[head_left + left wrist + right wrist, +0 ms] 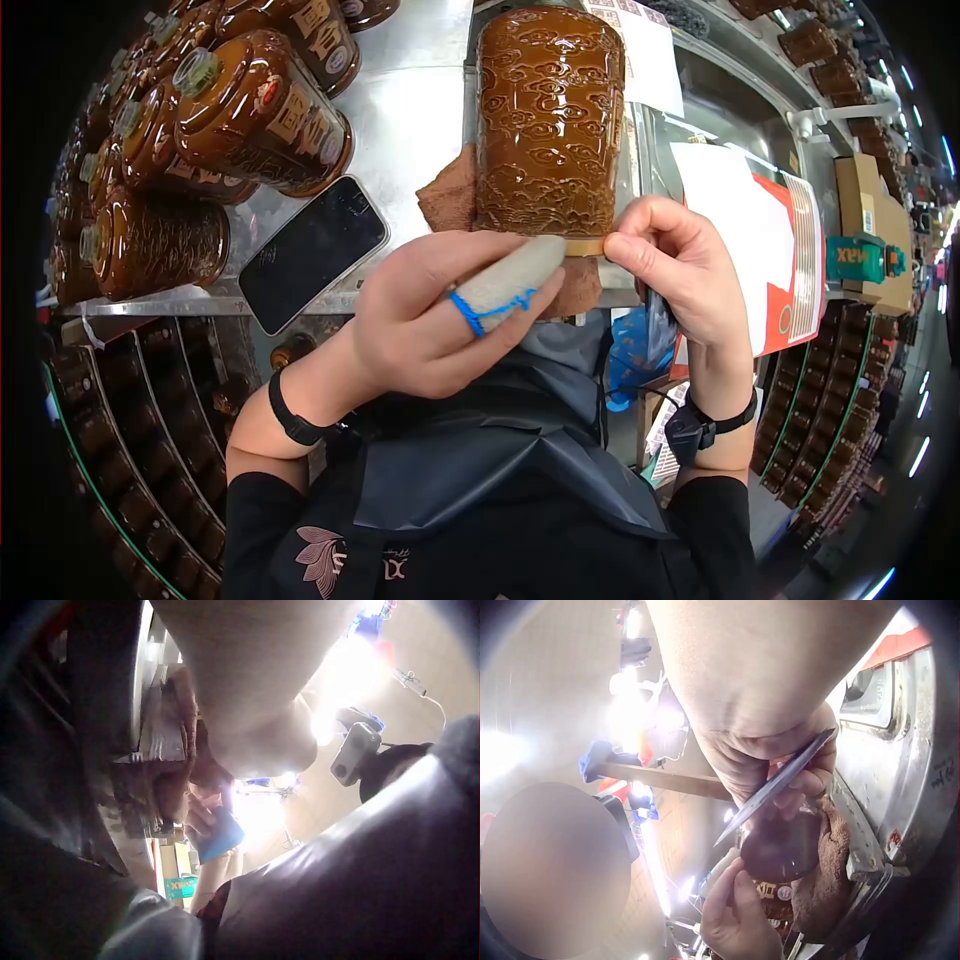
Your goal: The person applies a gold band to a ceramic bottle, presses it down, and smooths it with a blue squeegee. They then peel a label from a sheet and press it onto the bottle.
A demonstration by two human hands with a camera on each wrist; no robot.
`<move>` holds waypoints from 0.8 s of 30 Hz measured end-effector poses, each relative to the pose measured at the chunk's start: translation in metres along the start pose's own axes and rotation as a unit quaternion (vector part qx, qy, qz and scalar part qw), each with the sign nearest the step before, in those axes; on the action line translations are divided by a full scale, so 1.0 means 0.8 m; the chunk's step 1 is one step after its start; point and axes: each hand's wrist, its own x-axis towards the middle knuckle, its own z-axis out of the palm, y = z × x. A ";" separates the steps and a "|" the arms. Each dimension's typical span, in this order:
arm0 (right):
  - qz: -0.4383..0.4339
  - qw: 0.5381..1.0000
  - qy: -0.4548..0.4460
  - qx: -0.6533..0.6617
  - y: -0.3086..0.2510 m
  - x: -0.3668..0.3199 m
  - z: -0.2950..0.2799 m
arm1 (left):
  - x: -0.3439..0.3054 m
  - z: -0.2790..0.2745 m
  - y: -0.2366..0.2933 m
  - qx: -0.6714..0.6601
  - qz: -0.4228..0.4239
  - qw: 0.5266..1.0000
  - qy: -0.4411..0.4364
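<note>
A large brown glazed jar [550,125] with raised cloud patterns lies on its side, base toward me, on a brown cloth [448,195]. A tan strip [584,247] runs along its base edge. My left hand [430,320] reaches to that edge with fairly straight fingers; one wears a grey finger cover [510,285] tied with blue string. Opposite, the thumb and bent forefinger of my right hand [690,265] meet at the strip's right end. Its curled fingers also hold a thin, flat blue-grey sheet [776,787], bluer in the left wrist view.
Several brown jars [265,120] with clear necks crowd the left of the metal table [400,110]. A black phone [313,252] lies near its front edge. Papers [740,230] and a carton [865,220] are at right. Racks of brown jars [140,450] stand below.
</note>
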 end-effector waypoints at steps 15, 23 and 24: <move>-0.013 1.000 0.001 -0.003 0.003 0.003 0.001 | -0.001 -0.006 -0.001 -0.026 -0.028 0.999 -0.004; -0.014 1.000 0.001 -0.026 0.002 0.003 0.000 | 0.009 0.010 -0.006 -0.056 0.041 0.997 0.045; -0.015 1.000 0.001 -0.022 0.003 0.004 0.000 | 0.007 0.005 -0.007 -0.057 0.042 0.997 0.041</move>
